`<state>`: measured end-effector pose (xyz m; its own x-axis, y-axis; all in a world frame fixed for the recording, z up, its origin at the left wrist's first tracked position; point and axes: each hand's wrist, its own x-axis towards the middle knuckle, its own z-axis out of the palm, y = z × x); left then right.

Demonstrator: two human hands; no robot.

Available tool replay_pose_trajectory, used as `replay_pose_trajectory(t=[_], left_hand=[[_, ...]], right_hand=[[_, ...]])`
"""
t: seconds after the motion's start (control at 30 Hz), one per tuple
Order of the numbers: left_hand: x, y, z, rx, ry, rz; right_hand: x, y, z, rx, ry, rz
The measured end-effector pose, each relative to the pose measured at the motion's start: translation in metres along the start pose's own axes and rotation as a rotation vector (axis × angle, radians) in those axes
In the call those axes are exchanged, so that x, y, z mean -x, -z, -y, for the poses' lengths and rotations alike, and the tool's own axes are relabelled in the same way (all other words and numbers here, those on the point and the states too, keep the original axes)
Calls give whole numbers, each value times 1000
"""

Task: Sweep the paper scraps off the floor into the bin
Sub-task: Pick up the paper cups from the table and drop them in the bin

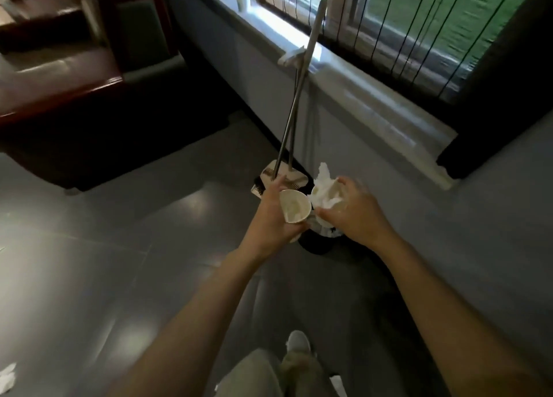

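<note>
Left grip (273,217): my fingers curl round a paper cup (294,210).
Right grip (353,214): I pinch crumpled paper (323,191).
Bin (315,245): dark, just under both grips.

We see a smooth, glossy grey tiled floor (104,247), a soft crumpled white paper wad (324,187), a matt cream paper cup (294,209), a brushed silver metal handle (299,88) and polished reddish wooden furniture trim (59,100).
</note>
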<state>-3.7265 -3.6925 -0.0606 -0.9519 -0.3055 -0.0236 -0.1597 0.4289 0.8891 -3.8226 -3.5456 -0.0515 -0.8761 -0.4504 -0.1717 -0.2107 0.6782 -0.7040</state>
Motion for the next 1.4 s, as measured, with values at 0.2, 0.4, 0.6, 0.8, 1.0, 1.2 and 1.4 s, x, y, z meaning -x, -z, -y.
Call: replay_pose_trajectory(t=[0.2,0.4,0.6,0.8,1.0,1.2,1.4], left_hand=[[-137,-20,76,-12,52,158],[-237,-99,196,-107,128,326],[-287,-179,282,-197,163,484],[-306,-199,317,-290,132,615],[-289,-165,278,-258,231,571],[-285,-61,195,-307,200,465],[-275,120,99,-346,156,126]], right_hand=[[-107,-42,-43,-6,-199,-24],[-191,-114,-153,-88,-429,-113],[-233,-175,-257,-136,-564,-85],[-253,-196,-309,-196,-533,-46],[-246,-156,-251,-113,-557,71],[-248,-91,-139,-28,-435,177],[-284,-43,67,129,-3,194]])
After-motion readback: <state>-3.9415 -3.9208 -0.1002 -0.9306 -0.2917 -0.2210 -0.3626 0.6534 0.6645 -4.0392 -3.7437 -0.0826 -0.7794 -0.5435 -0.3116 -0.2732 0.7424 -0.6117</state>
